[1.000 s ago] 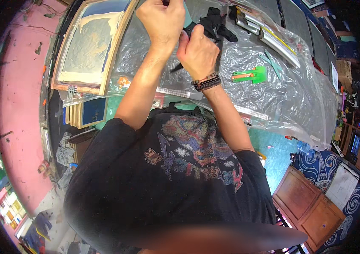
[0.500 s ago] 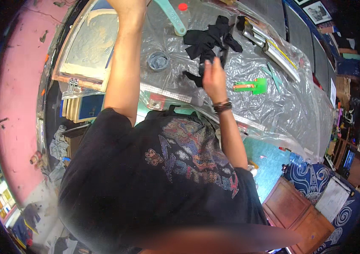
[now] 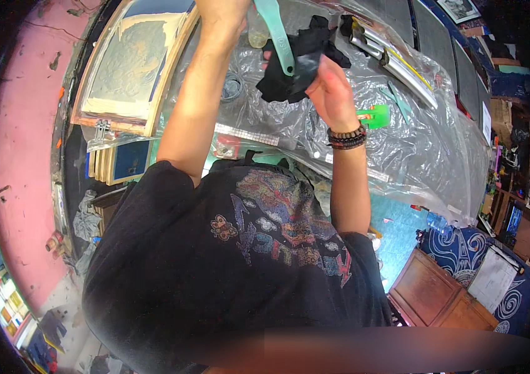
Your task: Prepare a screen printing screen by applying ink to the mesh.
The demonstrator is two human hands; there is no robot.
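My left hand [image 3: 224, 15] is at the far edge of the view, its fingers cut off by the upper border. A teal tool with a long flat handle [image 3: 277, 40] moves along with it, and the handle's holed end hangs over a bunched black cloth [image 3: 277, 84]. My right hand [image 3: 333, 87], with dark bead bracelets at the wrist, is closed on that cloth and lifts it against the handle. Fingertips show at the cloth's left side. Left of the cloth is a round tub of grey paste [image 3: 232, 87]. The tool's far end is out of view.
A wooden-framed screen [image 3: 133, 62] smeared with pale grey lies at the left. Clear plastic sheeting [image 3: 427, 162] covers the table. A green object [image 3: 375, 116], teal scissors [image 3: 396, 100] and silver tubes [image 3: 396, 62] lie at the right. Part of a clear bottle [image 3: 257, 38] stands behind the cloth.
My right hand has taken up the black cloth from the table. My left hand and the teal tool have moved right, so the handle's end is now over the cloth.
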